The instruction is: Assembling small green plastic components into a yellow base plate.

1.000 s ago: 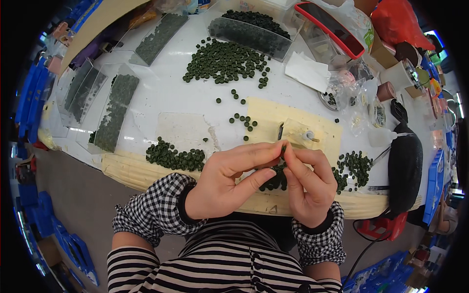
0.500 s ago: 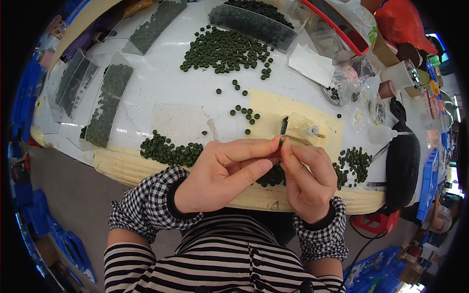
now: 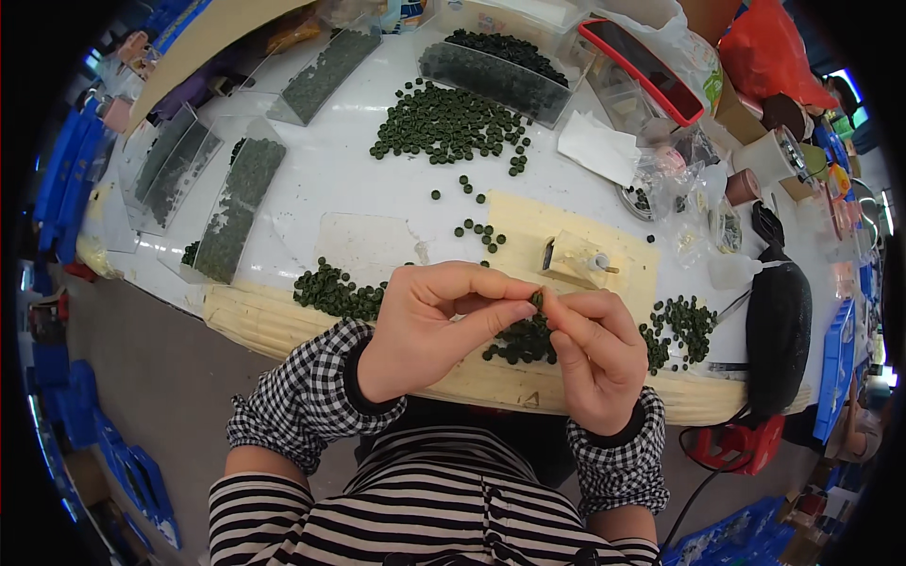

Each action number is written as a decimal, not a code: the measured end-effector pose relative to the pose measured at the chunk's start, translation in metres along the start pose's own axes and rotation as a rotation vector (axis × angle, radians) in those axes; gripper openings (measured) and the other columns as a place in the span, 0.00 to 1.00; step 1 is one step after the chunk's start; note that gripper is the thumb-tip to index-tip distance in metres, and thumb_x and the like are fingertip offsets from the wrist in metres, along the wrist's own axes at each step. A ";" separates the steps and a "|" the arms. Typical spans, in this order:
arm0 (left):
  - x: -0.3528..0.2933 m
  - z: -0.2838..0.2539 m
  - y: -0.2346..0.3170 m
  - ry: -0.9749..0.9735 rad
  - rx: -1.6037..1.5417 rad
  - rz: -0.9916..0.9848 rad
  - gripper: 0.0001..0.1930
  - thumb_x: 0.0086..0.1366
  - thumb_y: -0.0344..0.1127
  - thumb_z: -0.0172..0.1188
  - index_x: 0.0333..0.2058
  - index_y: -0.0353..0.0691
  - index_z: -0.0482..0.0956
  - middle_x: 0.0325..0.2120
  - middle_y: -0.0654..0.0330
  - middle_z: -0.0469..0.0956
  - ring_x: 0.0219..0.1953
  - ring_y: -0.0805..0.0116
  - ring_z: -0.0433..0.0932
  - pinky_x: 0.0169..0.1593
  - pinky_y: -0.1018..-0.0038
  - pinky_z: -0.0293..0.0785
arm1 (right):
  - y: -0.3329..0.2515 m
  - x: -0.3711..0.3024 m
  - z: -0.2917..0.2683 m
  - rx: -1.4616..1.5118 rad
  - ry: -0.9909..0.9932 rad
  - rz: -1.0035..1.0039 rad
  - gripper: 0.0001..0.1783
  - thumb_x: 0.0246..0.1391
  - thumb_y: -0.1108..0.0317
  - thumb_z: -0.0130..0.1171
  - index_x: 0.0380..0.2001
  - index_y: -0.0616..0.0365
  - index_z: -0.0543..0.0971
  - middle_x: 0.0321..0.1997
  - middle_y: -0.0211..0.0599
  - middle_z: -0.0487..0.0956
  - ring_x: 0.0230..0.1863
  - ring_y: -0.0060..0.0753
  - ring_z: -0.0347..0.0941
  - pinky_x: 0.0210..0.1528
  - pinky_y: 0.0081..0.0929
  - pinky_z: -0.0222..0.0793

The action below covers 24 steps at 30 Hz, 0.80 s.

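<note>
Person wears a horizontally striped cream-and-black top (image 3: 406, 500), with dark round buttons (image 3: 496, 514) down its front and sleeves (image 3: 250, 509) in matching stripe. Beyond the top's sleeve ends, after a strip of bare forearm (image 3: 267, 462), each arm carries a black-and-white gingham sleeve cover (image 3: 297, 401), its edge nearer the top gathered and ruffled. At the covers' ends farther from the top, plain black cuffs (image 3: 355, 377) border the bare left hand (image 3: 425, 330) and right hand (image 3: 601, 363).

On the table (image 3: 326, 174), a pile of pieces (image 3: 446, 124) lies before a box (image 3: 491, 80), and a paper (image 3: 596, 149) to the right of this pile.
</note>
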State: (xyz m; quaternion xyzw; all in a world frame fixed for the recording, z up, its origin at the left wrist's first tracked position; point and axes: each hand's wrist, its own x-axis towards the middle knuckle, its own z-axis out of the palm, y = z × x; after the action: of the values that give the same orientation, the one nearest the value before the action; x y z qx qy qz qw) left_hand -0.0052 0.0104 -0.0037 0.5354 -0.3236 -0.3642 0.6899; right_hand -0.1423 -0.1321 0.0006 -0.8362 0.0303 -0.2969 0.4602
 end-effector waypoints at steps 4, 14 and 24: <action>0.000 0.001 0.001 0.008 0.038 0.043 0.10 0.61 0.17 0.59 0.42 0.27 0.80 0.40 0.50 0.81 0.44 0.68 0.81 0.50 0.75 0.78 | 0.000 -0.002 0.000 0.023 0.006 0.022 0.20 0.51 0.81 0.61 0.49 0.61 0.81 0.39 0.39 0.78 0.36 0.31 0.74 0.38 0.21 0.70; -0.002 0.002 0.002 0.007 0.185 0.150 0.11 0.59 0.17 0.62 0.41 0.29 0.81 0.40 0.49 0.81 0.43 0.66 0.81 0.49 0.74 0.77 | 0.000 -0.003 -0.001 0.043 -0.006 0.032 0.21 0.50 0.82 0.61 0.49 0.60 0.81 0.39 0.39 0.78 0.36 0.31 0.74 0.37 0.21 0.70; 0.000 0.002 0.002 0.003 0.210 0.194 0.11 0.59 0.17 0.62 0.42 0.29 0.81 0.39 0.49 0.82 0.42 0.67 0.81 0.47 0.75 0.77 | 0.000 -0.002 0.000 0.044 -0.014 0.025 0.21 0.50 0.81 0.61 0.50 0.61 0.80 0.39 0.39 0.78 0.35 0.30 0.74 0.37 0.20 0.70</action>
State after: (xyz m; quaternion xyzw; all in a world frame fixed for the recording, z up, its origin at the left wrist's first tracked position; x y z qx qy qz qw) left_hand -0.0064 0.0102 -0.0014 0.5715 -0.4091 -0.2589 0.6626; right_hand -0.1442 -0.1317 -0.0002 -0.8273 0.0309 -0.2861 0.4825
